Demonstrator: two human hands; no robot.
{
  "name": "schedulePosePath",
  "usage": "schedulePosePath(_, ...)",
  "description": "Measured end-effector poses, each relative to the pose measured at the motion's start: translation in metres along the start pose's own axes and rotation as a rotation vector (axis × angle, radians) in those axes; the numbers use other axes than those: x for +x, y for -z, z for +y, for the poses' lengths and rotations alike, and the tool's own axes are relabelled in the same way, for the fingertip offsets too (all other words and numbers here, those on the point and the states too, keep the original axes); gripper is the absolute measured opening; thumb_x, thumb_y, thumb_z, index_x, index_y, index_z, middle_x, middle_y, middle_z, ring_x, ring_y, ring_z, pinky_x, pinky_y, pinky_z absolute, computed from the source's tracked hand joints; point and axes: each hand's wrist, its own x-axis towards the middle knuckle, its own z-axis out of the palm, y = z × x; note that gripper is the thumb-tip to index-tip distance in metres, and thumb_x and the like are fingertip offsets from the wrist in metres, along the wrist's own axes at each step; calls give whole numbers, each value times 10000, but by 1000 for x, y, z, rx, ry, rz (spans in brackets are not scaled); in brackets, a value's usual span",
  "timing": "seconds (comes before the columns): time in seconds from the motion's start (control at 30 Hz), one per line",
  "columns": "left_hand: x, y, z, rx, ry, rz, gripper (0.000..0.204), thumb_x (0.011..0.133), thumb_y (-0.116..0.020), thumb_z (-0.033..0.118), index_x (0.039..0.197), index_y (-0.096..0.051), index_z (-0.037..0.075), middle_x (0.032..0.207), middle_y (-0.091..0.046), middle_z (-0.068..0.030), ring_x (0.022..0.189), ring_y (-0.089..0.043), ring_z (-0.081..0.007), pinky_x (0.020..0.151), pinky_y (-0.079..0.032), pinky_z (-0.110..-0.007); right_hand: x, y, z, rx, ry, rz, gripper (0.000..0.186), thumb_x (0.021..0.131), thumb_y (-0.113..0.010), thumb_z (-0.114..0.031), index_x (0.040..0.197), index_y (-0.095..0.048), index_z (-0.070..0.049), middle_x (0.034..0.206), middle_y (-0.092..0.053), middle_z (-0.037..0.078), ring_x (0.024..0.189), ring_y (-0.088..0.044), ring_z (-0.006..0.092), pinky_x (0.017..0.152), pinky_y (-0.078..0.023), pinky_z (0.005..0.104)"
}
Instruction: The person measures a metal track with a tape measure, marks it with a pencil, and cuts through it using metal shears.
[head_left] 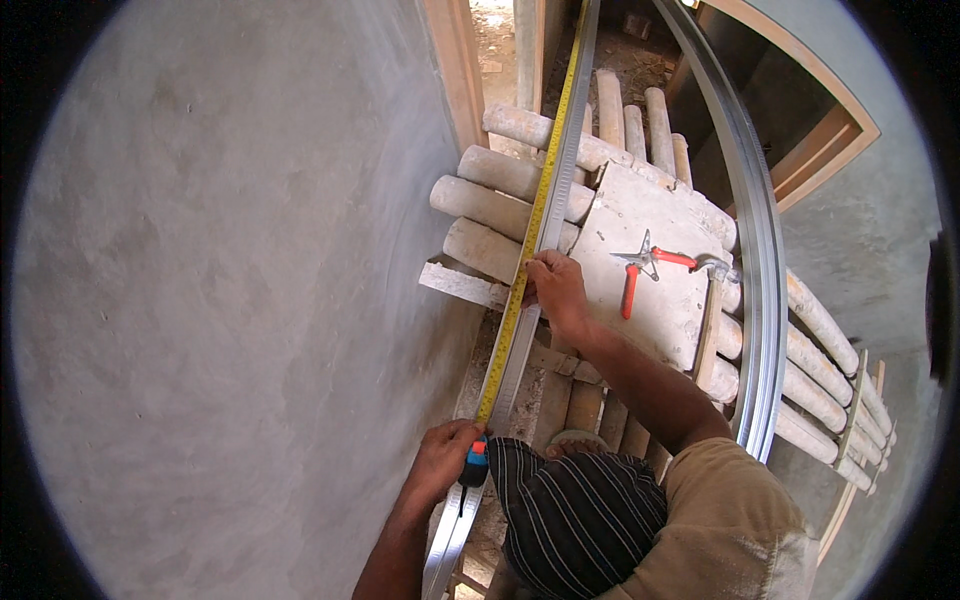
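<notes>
A long metal channel (519, 356) runs up the middle of the view with a yellow tape measure blade (539, 196) laid along it. My left hand (445, 455) grips the black and blue tape case (473, 463) at the lower end of the blade. Higher up, my right hand (555, 290) has its fingers closed on the blade and the channel's edge. To the right of that hand, tin snips (632, 280) with red handles and a hammer (714, 266) lie on a pale board (650, 330).
Several pale round poles (818, 365) form a platform under the board, beside a plastered wall (230, 280). More metal channels (750, 250) curve along the right. Wooden door frames (455, 70) stand at the top, and rough timber (833, 518) is at the lower right.
</notes>
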Motion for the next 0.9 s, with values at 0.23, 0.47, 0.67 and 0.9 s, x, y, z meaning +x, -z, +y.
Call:
schedulePosePath(0.23, -30, 17, -36, -36, 180, -35, 333, 962, -609, 276, 1046, -729, -23, 887, -699, -67, 782, -619, -138, 734, -497, -283, 21, 9, -3, -73, 14, 15, 161, 961, -559, -110, 950, -620, 38, 744, -664, 114, 568, -645, 200, 515, -556, 329)
schedulePosePath(0.47, -77, 44, -86, -4, 337, -108, 359, 988, -608, 279, 1135, -718, -30, 966, -725, -71, 876, -651, -133, 826, -516, -278, 59, 18, -5, 13, 18, 42, 162, 929, -564, -93, 856, -629, 37, 712, -657, 118, 537, -648, 211, 484, -556, 342)
schedulePosePath(0.67, -129, 65, -121, 44, 449, -168, 363, 1021, -582, 283, 1166, -705, -26, 1011, -726, -56, 951, -637, -115, 882, -504, -272, 106, 25, -22, 23, 81, 75, 176, 897, -576, -96, 771, -634, 12, 690, -648, 108, 537, -651, 218, 469, -557, 361)
schedulePosePath(0.9, -176, 97, -142, -8, 346, -180, 411, 1007, -613, 333, 1265, -655, 16, 1027, -693, -40, 972, -634, -155, 851, -529, -313, 167, 23, -46, -21, 112, 221, 130, 892, -597, -50, 774, -614, 1, 656, -603, 94, 501, -568, 195, 407, -432, 337)
